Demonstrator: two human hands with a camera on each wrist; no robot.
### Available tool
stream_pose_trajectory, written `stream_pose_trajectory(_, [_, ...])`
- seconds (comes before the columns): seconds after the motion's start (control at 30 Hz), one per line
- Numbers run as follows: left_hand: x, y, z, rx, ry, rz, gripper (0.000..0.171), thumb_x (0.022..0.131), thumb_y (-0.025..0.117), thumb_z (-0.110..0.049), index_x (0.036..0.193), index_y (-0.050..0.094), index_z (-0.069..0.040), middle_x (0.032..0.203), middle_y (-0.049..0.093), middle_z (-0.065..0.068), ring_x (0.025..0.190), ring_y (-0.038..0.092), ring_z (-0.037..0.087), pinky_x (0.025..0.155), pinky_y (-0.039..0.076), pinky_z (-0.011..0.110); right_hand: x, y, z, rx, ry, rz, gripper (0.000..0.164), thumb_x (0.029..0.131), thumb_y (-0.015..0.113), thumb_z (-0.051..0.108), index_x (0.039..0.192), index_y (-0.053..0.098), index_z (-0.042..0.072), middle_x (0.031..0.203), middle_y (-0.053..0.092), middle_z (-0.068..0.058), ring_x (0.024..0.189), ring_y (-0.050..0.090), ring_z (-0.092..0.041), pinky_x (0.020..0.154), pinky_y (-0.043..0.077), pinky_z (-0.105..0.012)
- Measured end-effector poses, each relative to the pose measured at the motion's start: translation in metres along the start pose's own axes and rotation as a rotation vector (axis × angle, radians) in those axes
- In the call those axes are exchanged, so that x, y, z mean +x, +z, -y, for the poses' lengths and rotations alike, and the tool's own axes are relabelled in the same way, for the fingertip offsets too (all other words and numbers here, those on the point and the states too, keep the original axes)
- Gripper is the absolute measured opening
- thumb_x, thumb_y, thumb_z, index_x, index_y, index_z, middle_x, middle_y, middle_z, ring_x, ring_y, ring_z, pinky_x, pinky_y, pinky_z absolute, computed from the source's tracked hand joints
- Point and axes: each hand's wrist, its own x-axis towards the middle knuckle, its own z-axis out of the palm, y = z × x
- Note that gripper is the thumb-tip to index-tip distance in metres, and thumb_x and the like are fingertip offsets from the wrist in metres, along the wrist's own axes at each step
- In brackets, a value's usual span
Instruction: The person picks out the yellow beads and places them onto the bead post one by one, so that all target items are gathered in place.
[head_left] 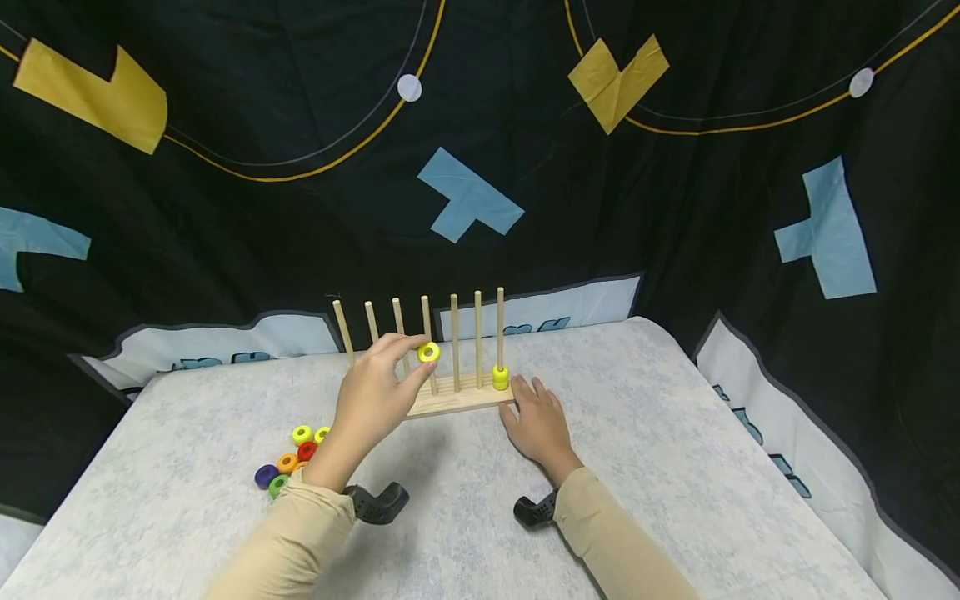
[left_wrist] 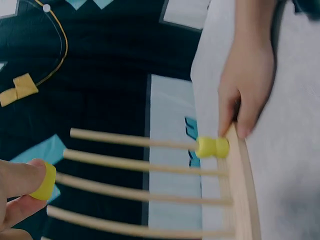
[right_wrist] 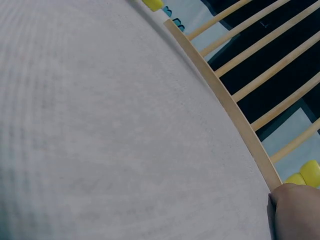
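Note:
My left hand (head_left: 378, 392) pinches a yellow ring (head_left: 429, 352) between thumb and fingertips, with its hole facing me in the head view. The hand is raised in front of a wooden peg rack (head_left: 457, 400), whose upright pegs stand in a row. In the left wrist view the held ring (left_wrist: 46, 182) is level with the peg tops. Two yellow rings (head_left: 500, 377) are stacked low on the rightmost peg. My right hand (head_left: 542, 425) holds the right end of the rack's base, thumb on the near side and fingers behind. The left hand covers the base's left part.
Loose rings lie on the table left of the rack: yellow ones (head_left: 302, 434), a red one (head_left: 307, 451), an orange one (head_left: 287, 463), a purple one (head_left: 266, 476) and a green one (head_left: 278, 486). My left forearm partly hides them. A dark patterned cloth (head_left: 300, 233) hangs behind the table.

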Motion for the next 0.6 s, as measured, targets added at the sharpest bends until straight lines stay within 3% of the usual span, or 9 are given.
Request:
stream_pose_trajectory(0.13, [0.011,0.009,-0.014,-0.021,0.032,-0.009,0.038,0.09,0.074,-0.024,0.126,0.068,-0.013,0.122,0.068,0.005,0.111,0.067,0.027,0.076,0.057,0.041,0.0,0.001,0.0,-0.003,0.006,-0.002,0.063,0.103,0.043,0.046,0.154,0.035,0.01,0.159,0.038,-0.007,0.151,0.027,-0.032,0.123,0.021,-0.05])
stream_pose_trajectory(0.33, [0.028,0.02,-0.026,-0.036,0.067,-0.01,0.036,0.092,0.072,-0.025,0.126,0.068,-0.014,0.123,0.068,0.005,0.116,0.066,0.026,0.087,0.057,0.044,0.002,0.001,0.001,-0.012,0.002,-0.008,0.063,0.102,0.044,0.046,0.154,0.036,0.01,0.159,0.039,-0.008,0.15,0.028,-0.033,0.122,0.022,-0.051])
stream_pose_trajectory(0.5, [0.042,0.028,-0.038,-0.038,0.064,-0.016,0.035,0.093,0.071,-0.025,0.126,0.068,-0.016,0.125,0.067,0.005,0.118,0.065,0.027,0.084,0.058,0.043,0.002,0.001,0.001,-0.016,0.003,-0.001,0.063,0.103,0.044,0.046,0.154,0.036,0.011,0.159,0.038,-0.006,0.151,0.028,-0.032,0.123,0.021,-0.051])
stream_pose_trajectory(0.6, [0.048,0.034,-0.045,-0.027,0.072,-0.024,0.037,0.093,0.071,-0.025,0.128,0.067,-0.016,0.126,0.066,0.006,0.112,0.068,0.027,0.075,0.059,0.039,0.002,0.001,0.001,-0.019,0.011,0.003,0.063,0.102,0.043,0.047,0.155,0.035,0.012,0.159,0.038,-0.006,0.151,0.028,-0.032,0.123,0.021,-0.051])
